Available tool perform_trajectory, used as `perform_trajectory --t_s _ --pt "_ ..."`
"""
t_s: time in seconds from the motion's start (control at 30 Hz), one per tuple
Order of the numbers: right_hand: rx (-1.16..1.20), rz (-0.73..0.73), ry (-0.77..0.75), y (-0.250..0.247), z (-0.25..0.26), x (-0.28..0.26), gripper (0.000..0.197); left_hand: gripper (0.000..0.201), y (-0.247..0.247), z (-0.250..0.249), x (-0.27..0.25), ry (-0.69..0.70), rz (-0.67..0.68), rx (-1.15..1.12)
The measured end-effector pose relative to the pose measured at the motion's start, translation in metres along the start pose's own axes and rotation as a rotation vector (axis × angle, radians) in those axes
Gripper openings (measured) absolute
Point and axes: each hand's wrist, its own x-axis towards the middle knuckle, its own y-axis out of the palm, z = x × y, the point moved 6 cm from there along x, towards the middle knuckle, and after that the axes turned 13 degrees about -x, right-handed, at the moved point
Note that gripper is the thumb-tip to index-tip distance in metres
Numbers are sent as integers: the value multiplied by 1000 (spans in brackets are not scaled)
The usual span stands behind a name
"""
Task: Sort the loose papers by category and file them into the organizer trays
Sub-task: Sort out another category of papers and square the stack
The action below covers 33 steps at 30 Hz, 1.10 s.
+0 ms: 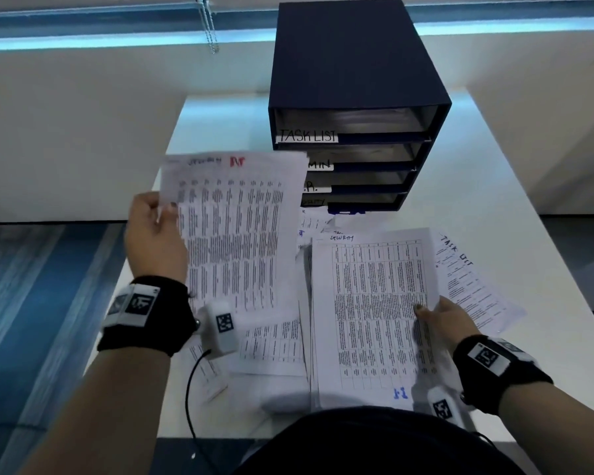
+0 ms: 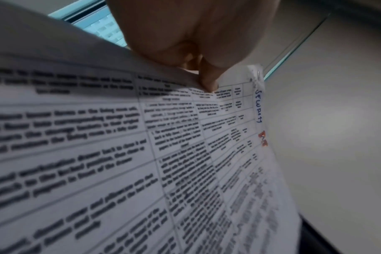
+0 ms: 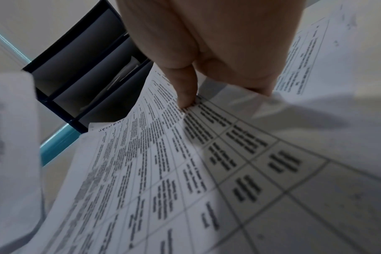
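Observation:
My left hand (image 1: 158, 231) pinches the left edge of a stapled sheet (image 1: 237, 234) headed "Security" with a red mark, held up above the table. In the left wrist view the thumb (image 2: 207, 80) presses on that same sheet (image 2: 120, 154). My right hand (image 1: 443, 317) pinches the right edge of a second "Security" sheet (image 1: 374, 310), lifted slightly over the loose pile; its thumb (image 3: 185, 92) lies on the printed table (image 3: 185, 171). The dark blue organizer (image 1: 350, 97) stands at the back with trays labelled "Task List", "Admin", "H.R." and "Security".
More loose papers (image 1: 271, 347) lie spread on the white table (image 1: 494, 186), including a "Task List" sheet (image 1: 470, 282) at the right. The left table edge drops to blue floor (image 1: 48, 303). A cable (image 1: 189, 399) hangs from my left wrist.

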Motion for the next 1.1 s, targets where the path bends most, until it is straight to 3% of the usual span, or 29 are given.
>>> perform_trajectory --t_s 0.13,0.27,0.37,0.5,0.63,0.73,0.83,0.93,1.0,1.1 --pt "-10 -26 -19 -1 3 0 17 27 -7 -36 13 56 -23 -200" --pt "60 -45 -66 -5 10 -6 13 20 13 -28 2 -47 99 -340" --pt "126 -22 -80 1 17 -6 14 21 37 -6 -23 -158 214 -264" --pt "389 54 -88 13 27 -3 18 9 63 30 -62 -382 358 -116" --pt "491 166 -138 24 44 -12 24 32 75 46 -88 -496 470 -3" --pt "527 166 -28 27 36 -15 24 39 79 55 -97 -593 435 -51" --pt "279 75 -13 17 38 -25 44 38 86 60 -107 -597 467 -94" --pt "250 153 -89 22 40 -30 54 40 91 67 -116 -524 625 116" --pt "47 154 -152 27 37 -28 35 36 94 72 -119 -526 688 144" --pt "-139 -37 -95 19 27 -20 10 25 93 84 -114 -500 684 221"
